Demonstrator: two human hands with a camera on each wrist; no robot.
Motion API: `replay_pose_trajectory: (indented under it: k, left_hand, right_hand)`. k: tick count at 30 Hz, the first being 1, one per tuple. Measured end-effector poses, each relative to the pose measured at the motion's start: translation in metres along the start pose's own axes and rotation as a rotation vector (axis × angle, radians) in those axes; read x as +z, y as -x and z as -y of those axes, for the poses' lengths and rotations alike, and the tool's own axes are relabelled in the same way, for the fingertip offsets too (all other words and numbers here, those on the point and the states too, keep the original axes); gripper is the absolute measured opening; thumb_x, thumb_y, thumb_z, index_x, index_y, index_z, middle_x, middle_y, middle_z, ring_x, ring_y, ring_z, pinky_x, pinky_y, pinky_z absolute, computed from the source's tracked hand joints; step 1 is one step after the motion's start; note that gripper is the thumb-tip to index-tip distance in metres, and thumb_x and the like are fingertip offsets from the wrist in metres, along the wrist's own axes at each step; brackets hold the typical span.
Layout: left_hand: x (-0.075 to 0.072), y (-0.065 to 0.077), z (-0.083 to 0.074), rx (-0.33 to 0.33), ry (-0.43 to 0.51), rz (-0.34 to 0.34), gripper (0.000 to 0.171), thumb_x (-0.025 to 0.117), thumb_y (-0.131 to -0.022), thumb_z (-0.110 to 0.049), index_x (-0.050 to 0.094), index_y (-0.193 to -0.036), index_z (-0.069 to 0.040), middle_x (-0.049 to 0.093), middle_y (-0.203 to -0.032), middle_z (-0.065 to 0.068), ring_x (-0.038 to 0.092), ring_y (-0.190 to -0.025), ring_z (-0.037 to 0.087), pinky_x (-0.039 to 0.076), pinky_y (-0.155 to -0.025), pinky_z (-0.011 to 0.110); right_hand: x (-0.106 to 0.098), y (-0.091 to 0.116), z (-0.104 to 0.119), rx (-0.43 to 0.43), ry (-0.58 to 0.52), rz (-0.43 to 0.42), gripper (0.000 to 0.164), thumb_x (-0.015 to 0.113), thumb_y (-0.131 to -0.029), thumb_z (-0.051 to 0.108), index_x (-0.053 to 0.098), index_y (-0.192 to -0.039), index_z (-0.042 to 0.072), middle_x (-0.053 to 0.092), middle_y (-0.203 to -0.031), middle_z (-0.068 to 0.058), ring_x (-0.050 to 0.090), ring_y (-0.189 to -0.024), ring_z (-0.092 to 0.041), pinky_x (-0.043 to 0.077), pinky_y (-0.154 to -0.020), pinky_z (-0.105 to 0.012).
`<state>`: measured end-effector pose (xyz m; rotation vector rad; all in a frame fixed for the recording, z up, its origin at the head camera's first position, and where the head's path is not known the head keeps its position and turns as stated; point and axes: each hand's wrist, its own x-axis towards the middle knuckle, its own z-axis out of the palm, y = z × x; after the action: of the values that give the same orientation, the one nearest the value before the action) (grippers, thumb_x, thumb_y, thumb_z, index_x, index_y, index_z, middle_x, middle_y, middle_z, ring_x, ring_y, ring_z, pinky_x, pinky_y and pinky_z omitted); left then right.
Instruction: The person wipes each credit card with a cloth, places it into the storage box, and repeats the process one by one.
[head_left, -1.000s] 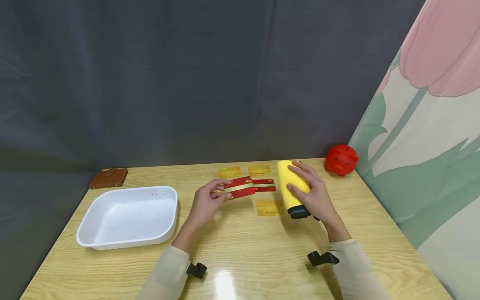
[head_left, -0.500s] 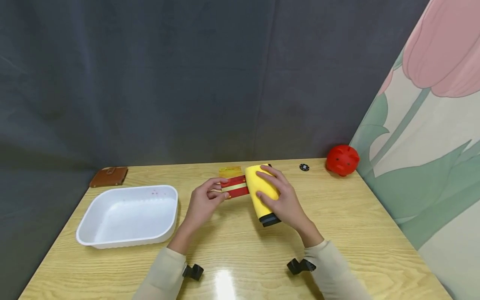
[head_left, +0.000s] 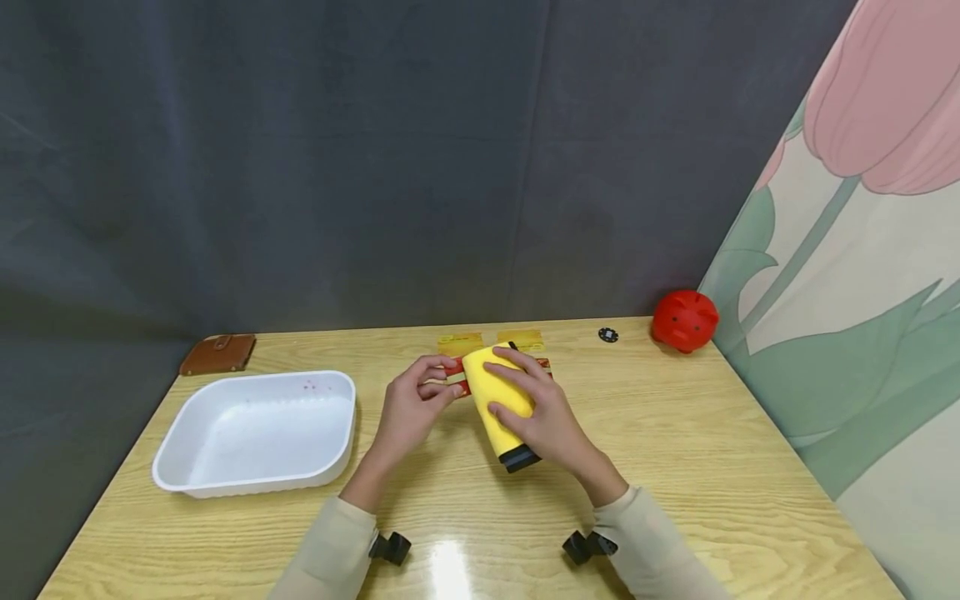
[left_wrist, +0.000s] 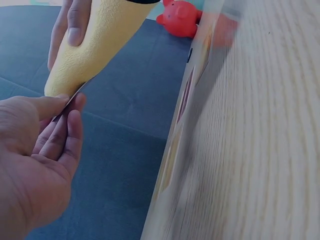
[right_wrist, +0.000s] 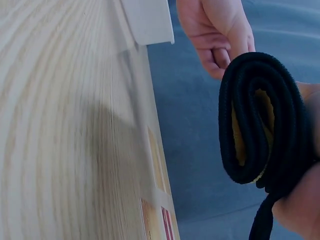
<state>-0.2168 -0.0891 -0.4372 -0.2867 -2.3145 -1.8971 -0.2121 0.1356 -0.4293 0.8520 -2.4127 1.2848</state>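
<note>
My left hand (head_left: 405,414) pinches a red card with a gold stripe (head_left: 455,377) by its left end, raised over the table. My right hand (head_left: 553,418) grips a folded yellow cloth with a black edge (head_left: 483,398), which lies across the card and hides most of it. In the left wrist view, the cloth (left_wrist: 107,35) meets the thin edge of the card (left_wrist: 75,95) close to the thumb. The cloth's black-edged end (right_wrist: 287,95) shows its rolled layers in the right wrist view.
Behind the hands lie gold cards (head_left: 459,343) and another red card (head_left: 546,365), partly covered. A white tray (head_left: 347,417) stands left, with a brown wallet (head_left: 217,354) behind it. At the back right are a black round chip (head_left: 608,335) and a red piggy bank (head_left: 684,321).
My right hand has brought the cloth leftward from beside the card to over it, near the left fingers. The black chip has come into view. The left hand has stayed almost still.
</note>
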Motion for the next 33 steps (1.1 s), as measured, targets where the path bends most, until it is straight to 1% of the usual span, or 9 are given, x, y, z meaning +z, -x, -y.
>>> replay_pose_trajectory:
  k: [4,7,10,13,17,21,25,28,33]
  left_hand:
    - [0.000,0.001,-0.001,0.006,0.021,0.012,0.031,0.078,-0.092,-0.008,0.068,-0.121,-0.012,0.073,-0.116,0.020,0.077,-0.096,0.025,0.062,-0.076,0.022]
    - [0.000,0.002,-0.001,0.016,0.024,0.022,0.031,0.077,-0.093,-0.007,0.068,-0.122,-0.013,0.074,-0.116,0.015,0.077,-0.096,0.024,0.063,-0.078,0.024]
    - [-0.001,0.002,-0.001,0.024,0.026,0.034,0.029,0.075,-0.094,-0.009,0.067,-0.122,-0.014,0.074,-0.117,0.012,0.077,-0.097,0.022,0.064,-0.080,0.029]
    - [-0.002,0.003,-0.001,0.018,0.020,0.051,0.027,0.074,-0.096,-0.012,0.067,-0.122,-0.016,0.073,-0.119,0.014,0.077,-0.099,0.021,0.064,-0.081,0.029]
    - [-0.003,0.003,-0.001,0.008,0.000,0.050,0.026,0.074,-0.096,-0.014,0.068,-0.121,-0.019,0.073,-0.119,0.013,0.076,-0.098,0.021,0.061,-0.078,0.023]
    - [-0.006,0.003,-0.001,-0.001,-0.029,0.030,0.024,0.076,-0.094,-0.015,0.073,-0.117,-0.022,0.074,-0.117,0.008,0.076,-0.095,0.019,0.060,-0.076,0.022]
    - [-0.010,0.003,0.000,-0.048,-0.069,0.010,0.026,0.078,-0.093,-0.017,0.077,-0.118,-0.024,0.073,-0.119,0.011,0.076,-0.093,0.018,0.059,-0.073,0.020]
    - [-0.012,0.001,-0.001,-0.080,-0.073,0.004,0.029,0.079,-0.093,-0.017,0.077,-0.122,-0.022,0.073,-0.117,0.013,0.076,-0.092,0.018,0.057,-0.069,0.021]
    - [-0.012,-0.002,-0.003,-0.106,-0.068,0.026,0.031,0.079,-0.093,-0.017,0.077,-0.123,-0.021,0.076,-0.111,0.008,0.077,-0.093,0.015,0.058,-0.067,0.025]
  right_hand:
    - [0.003,0.001,0.004,-0.007,-0.016,0.017,0.053,0.079,-0.091,0.009,0.064,-0.142,0.017,0.048,-0.159,-0.004,0.041,-0.151,-0.030,0.045,-0.115,-0.055]
    - [0.004,0.001,0.005,-0.007,-0.022,0.031,0.053,0.078,-0.091,0.009,0.064,-0.142,0.017,0.047,-0.160,-0.005,0.039,-0.152,-0.030,0.044,-0.115,-0.055]
    - [0.004,0.000,0.003,0.005,-0.013,0.032,0.053,0.078,-0.092,0.010,0.063,-0.143,0.019,0.046,-0.160,-0.006,0.040,-0.152,-0.029,0.050,-0.110,-0.047]
    - [0.003,0.000,0.000,0.027,-0.004,0.016,0.053,0.078,-0.092,0.011,0.064,-0.143,0.020,0.047,-0.160,-0.005,0.043,-0.149,-0.028,0.052,-0.100,-0.037]
    - [-0.004,-0.002,-0.005,0.056,-0.012,-0.014,0.054,0.079,-0.091,0.009,0.064,-0.142,0.018,0.048,-0.159,-0.003,0.045,-0.148,-0.028,0.049,-0.097,-0.029]
    - [-0.014,-0.002,-0.014,0.088,-0.022,-0.049,0.053,0.079,-0.091,0.009,0.065,-0.141,0.017,0.049,-0.158,-0.002,0.043,-0.149,-0.029,0.047,-0.097,-0.022]
    - [-0.025,-0.002,-0.022,0.120,-0.023,-0.090,0.051,0.078,-0.092,0.009,0.065,-0.141,0.015,0.048,-0.158,-0.006,0.046,-0.145,-0.029,0.047,-0.092,-0.015]
    - [-0.033,-0.002,-0.024,0.131,-0.036,-0.120,0.051,0.078,-0.092,0.008,0.064,-0.141,0.014,0.047,-0.159,-0.009,0.052,-0.136,-0.028,0.048,-0.088,-0.012]
    - [-0.042,-0.004,-0.022,0.122,-0.030,-0.156,0.052,0.078,-0.091,0.006,0.065,-0.140,0.014,0.048,-0.158,-0.009,0.053,-0.132,-0.027,0.047,-0.086,-0.011]
